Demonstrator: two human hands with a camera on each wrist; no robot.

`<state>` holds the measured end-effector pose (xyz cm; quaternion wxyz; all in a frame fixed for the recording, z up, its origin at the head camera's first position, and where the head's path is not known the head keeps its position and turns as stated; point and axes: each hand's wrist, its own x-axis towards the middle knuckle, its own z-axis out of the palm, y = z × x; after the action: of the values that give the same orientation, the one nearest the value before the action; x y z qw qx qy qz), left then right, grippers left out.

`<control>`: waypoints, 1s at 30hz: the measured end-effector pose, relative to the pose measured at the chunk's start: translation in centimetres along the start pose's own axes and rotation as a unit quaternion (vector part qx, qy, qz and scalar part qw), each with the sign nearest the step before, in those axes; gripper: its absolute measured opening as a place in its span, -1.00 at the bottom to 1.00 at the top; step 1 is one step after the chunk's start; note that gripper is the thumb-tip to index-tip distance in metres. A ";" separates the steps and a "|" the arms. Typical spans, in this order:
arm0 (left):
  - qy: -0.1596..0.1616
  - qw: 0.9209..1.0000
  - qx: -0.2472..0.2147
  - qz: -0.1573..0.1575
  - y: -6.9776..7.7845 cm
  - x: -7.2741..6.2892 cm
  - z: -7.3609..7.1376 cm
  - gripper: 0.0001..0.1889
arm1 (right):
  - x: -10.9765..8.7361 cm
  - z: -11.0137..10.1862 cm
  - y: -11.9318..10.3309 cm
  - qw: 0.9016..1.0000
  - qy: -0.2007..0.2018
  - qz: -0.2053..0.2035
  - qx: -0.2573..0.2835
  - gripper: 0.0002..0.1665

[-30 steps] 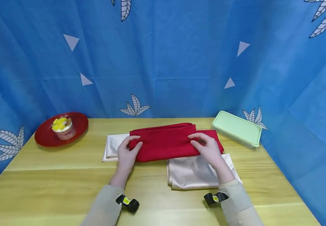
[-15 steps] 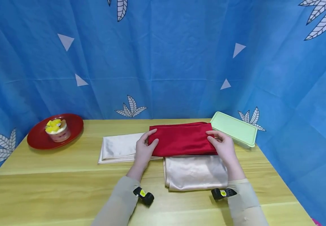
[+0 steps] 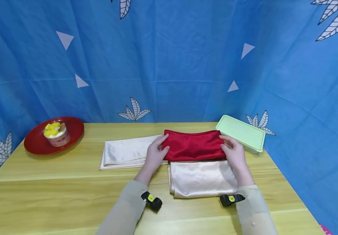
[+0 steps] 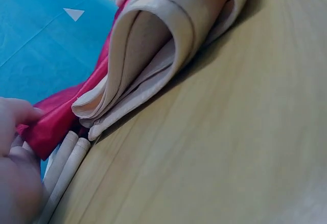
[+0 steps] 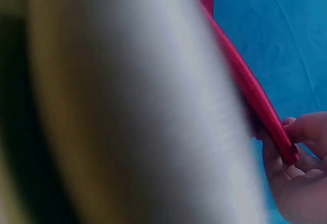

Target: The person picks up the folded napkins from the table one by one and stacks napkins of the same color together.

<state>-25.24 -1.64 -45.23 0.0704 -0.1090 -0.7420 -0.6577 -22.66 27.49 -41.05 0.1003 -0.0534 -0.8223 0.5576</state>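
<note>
A folded red satin cloth (image 3: 193,146) stretches between my two hands in the head view. My left hand (image 3: 154,153) pinches its left end, and my right hand (image 3: 234,153) grips the right end between thumb and fingers. In the left wrist view the red cloth (image 4: 56,124) runs behind a thick cream fold. The right wrist view shows its narrow red edge (image 5: 255,96) in the fingers. Just below the red cloth lies a folded champagne satin cloth (image 3: 202,181). A folded white satin cloth (image 3: 127,151) lies to the left, partly behind my left hand.
At the back right, a light green lidded box (image 3: 242,132) stands close to my right hand. A red plate (image 3: 32,140) at the far left bears a dessert cup (image 3: 58,138) topped with yellow fruit pieces. A blue patterned curtain (image 3: 183,58) surrounds the wooden table (image 3: 54,199).
Both hands have moved right with the red cloth, the left one farther, so they are closer together. The red cloth spans less width, and more of the white cloth shows.
</note>
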 end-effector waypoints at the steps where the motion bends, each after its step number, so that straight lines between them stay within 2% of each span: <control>1: -0.006 1.000 0.002 -0.001 0.6 -0.2 0.0 -0.49 | 0.0 0.0 0.1 1.000 0.001 -0.002 -0.004 -0.53; 7: -0.045 0.999 0.024 -0.008 0.7 -0.1 0.4 -0.52 | 0.1 -0.5 0.7 0.999 0.012 -0.001 -0.030 -0.54; 8: -0.051 0.998 0.033 -0.008 0.1 0.1 0.5 -0.52 | 0.1 -0.6 0.8 0.999 0.014 0.000 -0.034 -0.55; 11: -0.067 0.996 0.055 -0.013 -0.1 0.0 0.6 -0.53 | 0.2 -0.7 1.2 0.999 0.016 0.004 -0.049 -0.55; 14: -0.066 0.996 0.049 -0.017 -0.1 -0.1 0.7 -0.53 | 0.2 -1.0 1.4 0.998 0.007 0.005 -0.060 -0.52; 19: -0.004 1.000 0.002 -0.022 -0.3 -0.5 0.7 -0.61 | 0.1 -1.7 1.2 0.997 -0.014 0.011 -0.072 -0.54; 22: 0.042 0.999 -0.025 -0.011 -0.5 -0.9 0.6 -0.67 | 0.0 -2.4 0.8 0.993 -0.052 0.009 -0.104 -0.55; 26: 0.088 0.995 -0.042 0.012 -0.5 -1.5 0.4 -0.71 | -0.4 -3.8 0.1 0.979 -0.119 -0.023 -0.164 -0.55; 30: 0.098 0.994 -0.037 0.022 0.1 -2.5 0.1 -0.73 | -0.8 -5.1 -0.3 0.960 -0.174 -0.053 -0.213 -0.57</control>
<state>-22.82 -1.70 -45.80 0.1532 -0.0630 -0.7039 -0.6907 -20.77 31.82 -38.99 -0.0282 0.0683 -0.9285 0.3639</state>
